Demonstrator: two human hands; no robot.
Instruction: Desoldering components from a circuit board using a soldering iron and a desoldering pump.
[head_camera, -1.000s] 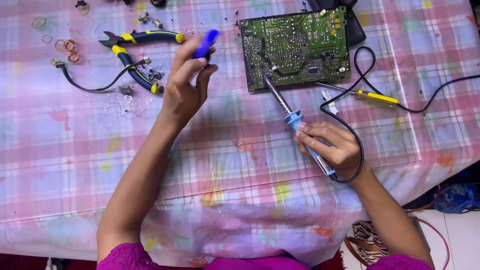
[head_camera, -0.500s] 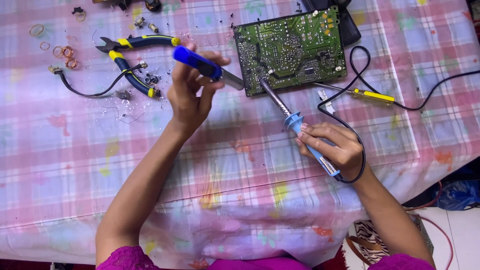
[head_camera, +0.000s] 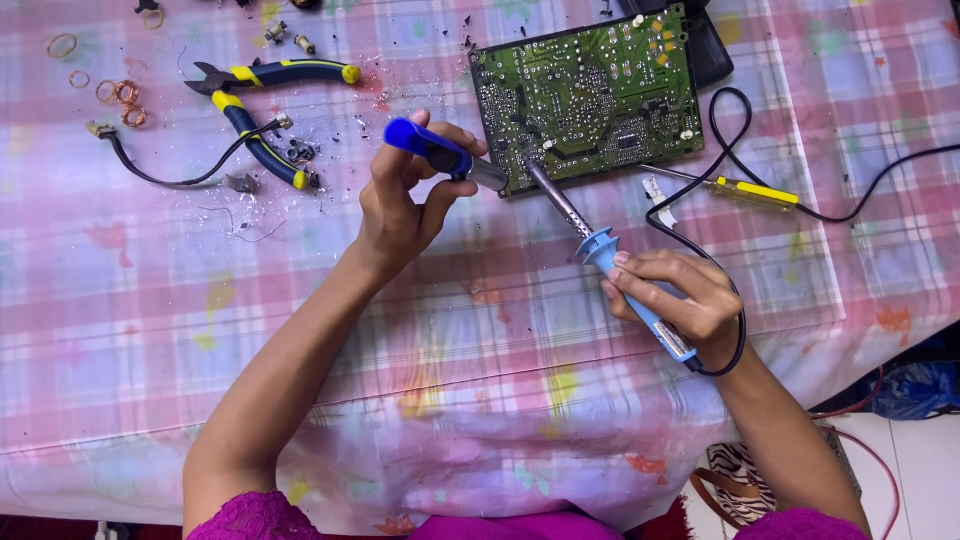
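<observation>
Right hand (head_camera: 680, 305) grips the blue soldering iron (head_camera: 610, 255) by its plastic handle, behind the flared guard; its metal tip rests on the green circuit board (head_camera: 590, 95) lying far centre-right on the checked tablecloth (head_camera: 500, 350). Judged light and rigid; the shaft is likely hot, so only the handle is safe to hold. Left hand (head_camera: 400, 205) clasps a blue-capped desoldering pump (head_camera: 445, 155), nozzle near the board's near-left corner. No containers visible.

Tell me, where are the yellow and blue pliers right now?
In the head view, the pliers lie open on the tablecloth, upper left, beyond the left hand, beside a black wire.
</observation>
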